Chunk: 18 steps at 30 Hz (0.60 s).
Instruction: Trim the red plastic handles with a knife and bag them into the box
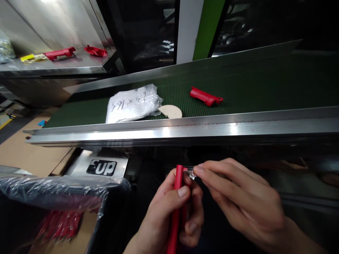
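A long red plastic part [175, 215] stands upright in my left hand [159, 210], with the thumb pressed along its side and the fingers curled behind it. My right hand [242, 195] is closed in a pinch on a small shiny blade-like piece [191, 174]. That piece is at the upper end of the red part; whether it touches the part I cannot tell. Beyond my hands, another red plastic part [206, 96] lies on the green conveyor belt [251, 84].
On the belt are a white plastic bag pack [131, 104] with handwriting and a beige disc [172, 111]. The metal conveyor rail [185, 127] crosses ahead of my hands. At lower left stands a plastic-lined bin [106, 192] with bagged red parts. A phone [102, 167] lies nearby.
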Each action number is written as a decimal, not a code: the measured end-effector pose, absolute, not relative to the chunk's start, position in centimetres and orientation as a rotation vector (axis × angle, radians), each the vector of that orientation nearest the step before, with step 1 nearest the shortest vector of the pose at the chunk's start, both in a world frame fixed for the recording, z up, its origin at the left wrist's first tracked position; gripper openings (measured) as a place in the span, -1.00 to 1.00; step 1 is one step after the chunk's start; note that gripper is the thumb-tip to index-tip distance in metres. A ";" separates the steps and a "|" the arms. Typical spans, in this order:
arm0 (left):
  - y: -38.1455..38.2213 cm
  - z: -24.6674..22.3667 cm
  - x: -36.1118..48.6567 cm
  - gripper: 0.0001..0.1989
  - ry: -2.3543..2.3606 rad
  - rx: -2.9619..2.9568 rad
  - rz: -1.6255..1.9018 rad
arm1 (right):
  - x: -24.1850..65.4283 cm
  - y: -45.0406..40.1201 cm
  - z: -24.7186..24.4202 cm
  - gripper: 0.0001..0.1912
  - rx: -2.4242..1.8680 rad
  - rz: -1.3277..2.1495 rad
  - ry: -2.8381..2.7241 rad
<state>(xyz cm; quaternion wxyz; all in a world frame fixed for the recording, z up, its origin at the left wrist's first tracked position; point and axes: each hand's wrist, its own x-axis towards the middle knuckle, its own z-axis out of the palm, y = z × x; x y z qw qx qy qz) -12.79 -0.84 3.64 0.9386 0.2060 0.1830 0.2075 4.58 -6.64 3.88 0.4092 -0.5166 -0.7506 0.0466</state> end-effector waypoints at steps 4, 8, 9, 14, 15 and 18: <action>-1.1 3.0 -12.8 -0.89 0.301 0.432 0.456 | 4.9 -6.6 3.5 -0.51 -1.310 0.111 -1.889; -1.4 2.5 -12.8 -0.88 0.198 0.407 0.442 | 5.4 -6.7 3.3 -0.50 -1.382 0.071 -1.778; -1.5 2.5 -12.8 -0.88 0.191 0.386 0.440 | 5.4 -6.8 3.3 -0.50 -1.387 0.088 -1.764; -1.6 2.9 -12.7 -0.85 0.211 0.275 0.448 | 5.2 -7.0 4.0 -0.56 -1.319 0.133 -1.862; -1.7 3.1 -12.7 -0.83 0.232 0.260 0.451 | 5.2 -7.0 4.0 -0.57 -1.312 0.121 -1.883; -2.0 3.4 -12.7 -0.81 0.269 0.228 0.464 | 5.1 -7.0 4.0 -0.58 -1.311 0.078 -1.921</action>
